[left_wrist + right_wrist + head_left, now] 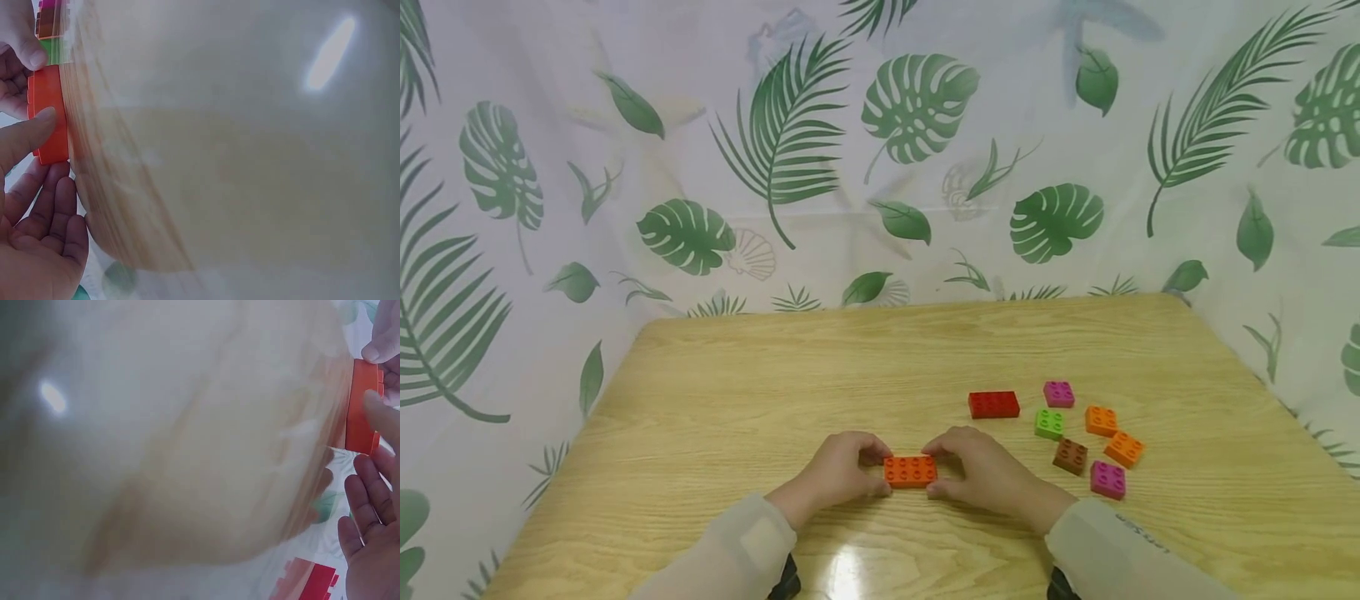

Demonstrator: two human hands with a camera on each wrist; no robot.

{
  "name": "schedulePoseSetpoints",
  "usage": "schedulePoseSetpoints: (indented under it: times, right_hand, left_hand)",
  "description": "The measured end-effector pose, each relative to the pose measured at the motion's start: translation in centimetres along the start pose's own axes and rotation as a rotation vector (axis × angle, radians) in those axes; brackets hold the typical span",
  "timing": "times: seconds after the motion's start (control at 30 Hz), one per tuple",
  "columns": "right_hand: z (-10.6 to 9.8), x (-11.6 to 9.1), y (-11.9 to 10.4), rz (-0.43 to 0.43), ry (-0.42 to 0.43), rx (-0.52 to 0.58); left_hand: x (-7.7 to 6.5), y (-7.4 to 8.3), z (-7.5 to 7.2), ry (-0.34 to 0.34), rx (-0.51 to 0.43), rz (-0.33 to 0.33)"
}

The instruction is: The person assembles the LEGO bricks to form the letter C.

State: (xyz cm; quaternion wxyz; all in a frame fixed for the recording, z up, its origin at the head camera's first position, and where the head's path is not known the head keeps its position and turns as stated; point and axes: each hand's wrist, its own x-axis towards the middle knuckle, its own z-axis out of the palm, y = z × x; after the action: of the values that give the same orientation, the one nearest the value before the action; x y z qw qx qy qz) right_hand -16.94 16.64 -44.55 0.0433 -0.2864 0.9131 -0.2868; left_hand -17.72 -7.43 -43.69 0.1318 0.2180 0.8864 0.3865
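Observation:
An orange-red toy building brick, two studs by four, is at the near middle of the table with its studs up. My left hand pinches its left end between thumb and fingers, while my right hand grips the right end in the same way. From the left wrist, the brick's smooth long side shows, with the left thumb on it. The right wrist view has the right thumb pressed on that side too.
Beyond the right hand lies a long red brick. Farther right are small square bricks: a green one, a brown one, two orange ones and two magenta ones. A leaf-print cloth hangs behind the wooden table.

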Motion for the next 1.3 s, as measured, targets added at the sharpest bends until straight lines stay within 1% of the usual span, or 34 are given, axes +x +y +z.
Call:
schedulePoseSetpoints:
  times: [0.17, 0.23, 0.43, 0.53, 0.83, 0.93, 1.07, 1.17, 1.23, 1.3]
  right_hand:
    - [-0.5, -0.6, 0.3, 0.013, 0.038, 0.039]
    - [-0.8, -1.0, 0.5, 0.002, 0.064, 0.05]
    - [-1.5, -2.1, 1.5, -0.078, 0.194, -0.018]
    - [-1.9, -2.7, 1.9, -0.09, 0.25, -0.036]
    - [-3.4, -5.0, 3.5, -0.058, 0.349, -0.111]
    - [-3.9, -6.1, 4.1, -0.03, 0.364, -0.092]
    - [-4.7, -7.5, 4.8, 0.01, 0.359, -0.034]
    - [-5.1, -8.4, 5.3, 0.012, 0.37, -0.018]
    - [-5.4, -8.9, 5.6, 0.004, 0.388, -0.042]
    - [-5.6, -9.4, 5.9, 0.001, 0.411, -0.089]
  left_hand:
    - [0.0, 0.0, 0.1, 0.002, 0.007, 0.005]
    - [0.0, 0.0, 0.1, 0.0, 0.007, 0.007]
    - [-0.2, 0.1, 0.0, -0.007, -0.008, 0.002]
    - [-0.2, 0.0, 0.0, -0.008, -0.014, 0.009]
    - [-0.2, 0.0, 0.0, -0.011, -0.009, 0.012]
    - [-0.2, 0.0, 0.0, -0.016, -0.014, 0.017]
    - [-0.1, 0.0, -0.1, -0.021, -0.018, 0.009]
    - [-0.1, -0.1, -0.2, -0.025, -0.018, 0.001]
    - [-0.1, -0.2, -0.2, -0.025, -0.019, -0.004]
    - [0.0, -0.2, -0.2, -0.025, -0.02, -0.004]
